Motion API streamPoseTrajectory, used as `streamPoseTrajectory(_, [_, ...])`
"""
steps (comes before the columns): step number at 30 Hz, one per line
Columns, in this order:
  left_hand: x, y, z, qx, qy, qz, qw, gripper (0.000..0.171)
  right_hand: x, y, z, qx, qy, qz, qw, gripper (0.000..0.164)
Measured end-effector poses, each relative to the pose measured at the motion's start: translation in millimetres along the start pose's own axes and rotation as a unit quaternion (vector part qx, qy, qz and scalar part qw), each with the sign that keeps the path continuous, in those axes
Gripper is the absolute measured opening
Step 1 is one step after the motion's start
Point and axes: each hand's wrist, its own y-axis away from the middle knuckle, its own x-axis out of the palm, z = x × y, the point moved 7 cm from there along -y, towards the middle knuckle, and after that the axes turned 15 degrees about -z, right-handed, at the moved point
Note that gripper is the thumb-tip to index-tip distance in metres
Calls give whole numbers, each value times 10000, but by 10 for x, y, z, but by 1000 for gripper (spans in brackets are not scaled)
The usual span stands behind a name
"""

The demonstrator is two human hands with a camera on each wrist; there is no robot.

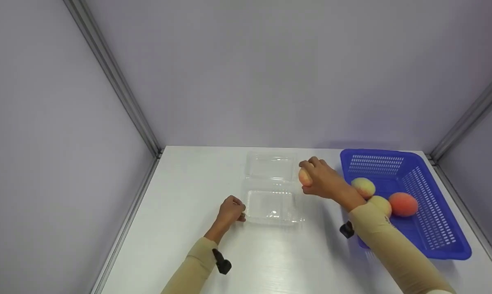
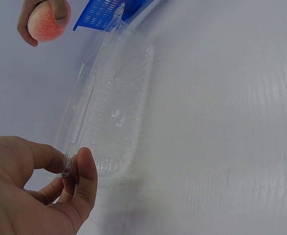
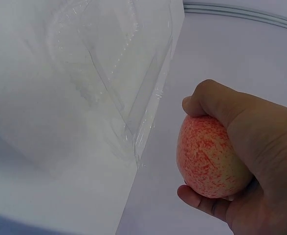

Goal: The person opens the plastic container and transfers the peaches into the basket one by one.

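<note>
A clear plastic clamshell box (image 1: 270,203) lies unfolded on the white table, its other half hinged at the back. My left hand (image 1: 230,210) pinches the rim at the box's left front; in the left wrist view, thumb and fingers (image 2: 86,171) close on that thin edge. My right hand (image 1: 324,179) grips a red-and-cream peach (image 3: 209,156), held up to the right of the box and apart from it. Several more fruits stay in the blue basket (image 1: 454,228): a yellowish peach (image 1: 363,188), a paler one (image 1: 380,205) partly behind the right sleeve, and an orange-red one (image 1: 403,204).
The perforated basket stands along the table's right side, with the right forearm crossing over its left edge. Grey-white walls with metal corner rails (image 1: 119,81) surround the white table (image 1: 180,179) at the back and sides.
</note>
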Motion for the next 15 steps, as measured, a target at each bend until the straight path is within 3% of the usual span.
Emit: streamPoseTrajectory(15, [-6,-17,10,27,-134,-38,9999,13,-99,41,-182,393,-52,15,9992,71])
